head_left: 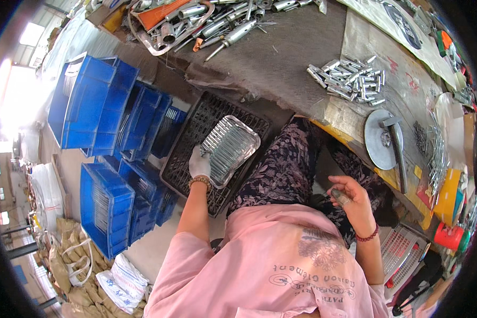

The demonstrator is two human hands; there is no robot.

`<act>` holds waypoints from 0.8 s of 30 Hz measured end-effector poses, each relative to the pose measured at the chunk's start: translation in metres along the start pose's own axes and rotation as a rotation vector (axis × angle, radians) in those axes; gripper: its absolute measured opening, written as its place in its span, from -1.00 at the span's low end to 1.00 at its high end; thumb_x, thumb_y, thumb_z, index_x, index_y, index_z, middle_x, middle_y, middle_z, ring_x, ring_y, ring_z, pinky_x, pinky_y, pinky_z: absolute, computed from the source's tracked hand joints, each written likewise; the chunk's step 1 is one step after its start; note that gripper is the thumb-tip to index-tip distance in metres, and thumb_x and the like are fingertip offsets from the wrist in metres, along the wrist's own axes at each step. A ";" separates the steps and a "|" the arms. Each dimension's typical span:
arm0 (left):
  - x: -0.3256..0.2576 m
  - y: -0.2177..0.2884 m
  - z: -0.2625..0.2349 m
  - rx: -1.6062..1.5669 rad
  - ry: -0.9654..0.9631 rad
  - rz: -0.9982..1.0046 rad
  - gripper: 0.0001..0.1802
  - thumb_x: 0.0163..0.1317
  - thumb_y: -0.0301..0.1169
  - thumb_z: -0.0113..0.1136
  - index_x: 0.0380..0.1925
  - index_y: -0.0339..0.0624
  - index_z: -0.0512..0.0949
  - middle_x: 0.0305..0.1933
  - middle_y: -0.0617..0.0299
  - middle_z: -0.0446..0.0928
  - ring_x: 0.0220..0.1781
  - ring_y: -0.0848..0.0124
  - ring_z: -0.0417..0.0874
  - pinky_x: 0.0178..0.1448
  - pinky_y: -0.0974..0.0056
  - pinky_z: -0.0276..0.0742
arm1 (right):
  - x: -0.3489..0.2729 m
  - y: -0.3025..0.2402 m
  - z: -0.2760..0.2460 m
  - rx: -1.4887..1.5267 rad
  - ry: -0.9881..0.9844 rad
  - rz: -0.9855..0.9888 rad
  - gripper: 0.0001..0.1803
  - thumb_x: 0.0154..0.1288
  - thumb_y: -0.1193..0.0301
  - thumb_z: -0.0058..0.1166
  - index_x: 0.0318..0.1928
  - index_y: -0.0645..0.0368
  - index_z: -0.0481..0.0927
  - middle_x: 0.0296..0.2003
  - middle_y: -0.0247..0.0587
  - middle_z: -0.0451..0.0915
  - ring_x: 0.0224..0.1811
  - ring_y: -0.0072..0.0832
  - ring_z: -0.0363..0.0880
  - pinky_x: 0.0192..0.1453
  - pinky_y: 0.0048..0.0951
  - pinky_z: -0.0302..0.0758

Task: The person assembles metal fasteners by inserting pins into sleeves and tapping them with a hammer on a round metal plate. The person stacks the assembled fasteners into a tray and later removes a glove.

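My left hand [200, 162], in a pale glove with a beaded bracelet at the wrist, is at the left edge of a shiny metal tray [253, 136]. Slim silver rods or ridges run side by side across the tray; which they are I cannot make out. The fingers are closed at that edge, and what is between them is hidden. This tray rests over a black plastic crate [193, 117] beside my left leg. My right hand [351, 197] is raised near my right thigh, apart from everything, fingers spread and holding nothing. A dark cover sits on its thumb.
Blue bins [108, 204] stand stacked at the left. On the workbench [281, 63] ahead lie a pile of short metal tubes [350, 79], a round grey plate [379, 139] with a dark bar, and metal tools [233, 34]. The bench's yellow edge [350, 148] passes close to my knees.
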State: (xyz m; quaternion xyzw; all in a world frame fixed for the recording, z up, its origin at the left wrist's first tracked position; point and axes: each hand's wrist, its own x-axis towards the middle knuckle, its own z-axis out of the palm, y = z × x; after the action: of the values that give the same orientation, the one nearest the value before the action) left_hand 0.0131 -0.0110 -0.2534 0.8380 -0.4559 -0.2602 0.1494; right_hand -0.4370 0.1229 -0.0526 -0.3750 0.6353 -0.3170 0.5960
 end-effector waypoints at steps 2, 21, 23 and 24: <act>0.003 -0.015 0.005 -0.121 -0.023 0.013 -0.32 0.38 -0.47 0.44 0.48 -0.30 0.47 0.46 -0.15 0.60 0.49 0.01 0.62 0.53 0.07 0.51 | -0.001 0.001 0.001 0.006 -0.006 -0.009 -0.54 0.46 0.68 0.18 0.32 0.18 0.65 -0.07 -0.35 0.70 -0.09 -0.64 0.65 0.00 -0.54 0.61; -0.075 0.351 -0.071 -0.083 -0.127 1.376 -0.68 0.27 -0.42 0.46 0.00 -0.24 0.65 0.06 0.00 0.64 0.17 0.01 0.67 0.33 0.06 0.57 | -0.022 -0.027 -0.022 -0.214 -0.008 -0.304 -0.58 0.41 0.53 0.29 0.26 0.16 0.69 -0.06 -0.04 0.80 -0.03 -0.28 0.81 0.11 -0.28 0.71; -0.079 0.360 -0.069 -0.003 -0.134 1.356 -0.64 0.24 -0.37 0.49 0.00 -0.23 0.65 0.04 0.00 0.63 0.16 0.01 0.67 0.30 0.06 0.58 | -0.033 -0.027 -0.031 -0.212 0.035 -0.301 -0.58 0.41 0.51 0.29 0.26 0.16 0.69 -0.05 -0.02 0.80 -0.02 -0.24 0.82 0.12 -0.25 0.72; -0.084 0.366 -0.067 0.076 -0.134 1.322 -0.60 0.22 -0.32 0.52 0.01 -0.22 0.66 0.02 0.00 0.63 0.14 0.00 0.67 0.28 0.06 0.58 | -0.040 -0.028 -0.037 -0.255 0.046 -0.305 -0.58 0.39 0.50 0.29 0.25 0.15 0.69 -0.05 -0.01 0.79 -0.01 -0.22 0.82 0.11 -0.23 0.72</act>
State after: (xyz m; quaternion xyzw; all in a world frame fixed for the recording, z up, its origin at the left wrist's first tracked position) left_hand -0.2379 -0.1376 0.0049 0.3685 -0.8910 -0.1491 0.2194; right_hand -0.4704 0.1413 -0.0045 -0.5321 0.6195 -0.3292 0.4740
